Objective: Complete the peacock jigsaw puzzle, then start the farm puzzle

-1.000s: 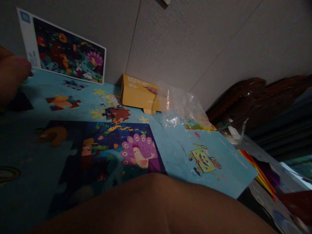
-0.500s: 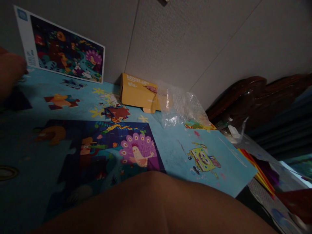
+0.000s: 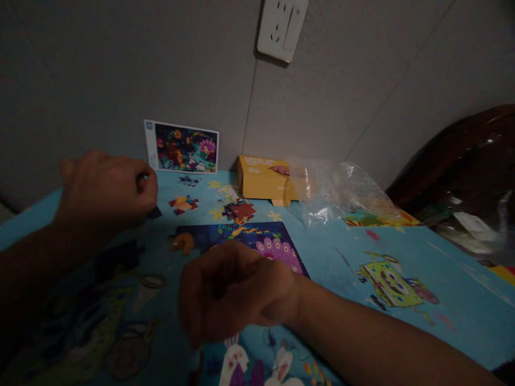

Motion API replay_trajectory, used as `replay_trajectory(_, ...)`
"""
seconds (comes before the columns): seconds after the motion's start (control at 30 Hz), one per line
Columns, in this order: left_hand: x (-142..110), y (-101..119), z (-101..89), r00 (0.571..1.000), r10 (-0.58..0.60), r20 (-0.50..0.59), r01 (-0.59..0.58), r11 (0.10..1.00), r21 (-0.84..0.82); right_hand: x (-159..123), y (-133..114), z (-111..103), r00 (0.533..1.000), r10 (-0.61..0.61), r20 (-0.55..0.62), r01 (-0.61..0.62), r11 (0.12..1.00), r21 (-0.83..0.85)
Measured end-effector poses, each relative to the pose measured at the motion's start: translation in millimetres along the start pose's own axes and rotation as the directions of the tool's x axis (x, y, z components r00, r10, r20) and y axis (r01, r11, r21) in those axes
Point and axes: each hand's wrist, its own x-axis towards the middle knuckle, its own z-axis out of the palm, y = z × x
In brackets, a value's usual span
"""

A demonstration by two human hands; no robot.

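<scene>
My left hand (image 3: pixel 108 185) hovers at the left over the table, its fingers curled in; whatever they may hold is hidden. My right hand (image 3: pixel 237 289) is closed too, fingers bent toward the thumb, above a partly joined jigsaw puzzle (image 3: pixel 277 252). I cannot make out anything between its fingers. The puzzle shows a purple peacock and white rabbits, and the hand and forearm cover its middle. Loose puzzle pieces lie beyond: an orange piece (image 3: pixel 183 204), a red-brown piece (image 3: pixel 240 210) and a dark blue piece (image 3: pixel 189 181). Against the wall leans a picture card (image 3: pixel 187 148).
A yellow box (image 3: pixel 261 179) stands by the wall, with crumpled clear plastic (image 3: pixel 322 195) against it. The blue table cover (image 3: pixel 330 257) carries printed cartoon figures. A wall socket (image 3: pixel 282 29) is above, and dark carved wood (image 3: pixel 454 155) rises at the right.
The view has levelled and drawn back, so the wall socket shows. Both hands are now in sight; before, only part of the left hand and a bare arm across the bottom showed.
</scene>
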Motion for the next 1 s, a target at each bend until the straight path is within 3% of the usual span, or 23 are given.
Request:
replay_trajectory(0.1,0,-9,-6.8,0.991,-0.075,0.107,0.049,0.972,0.229,0,-6,-11,0.964,-0.201,-0.174,0.223,0.967,0.122)
replay_trajectory(0.2,0,-19,-2.3,0.933,-0.174,0.315,0.094,0.962,0.255,-3,-12,-27,0.890,-0.281,-0.359,0.341,0.933,0.116)
replay_trajectory(0.27,0,-26,2.6,0.886,-0.162,0.434,0.073,0.974,0.215,-3,-13,-36,0.855,-0.276,-0.440,0.358,0.927,0.114)
replay_trajectory(0.53,4,-29,14.1,0.925,0.008,0.380,-0.013,1.000,0.011,4,-5,-49,0.839,-0.237,-0.490,0.310,0.948,0.071)
replay_trajectory(0.8,6,-15,4.4,0.956,0.072,0.285,-0.004,0.973,-0.231,5,-6,-50,0.849,-0.217,-0.481,0.282,0.957,0.068)
replay_trajectory(1.0,9,-20,9.5,0.966,-0.074,0.247,0.163,0.918,-0.363,6,-6,-50,0.851,-0.213,-0.480,0.274,0.960,0.061)
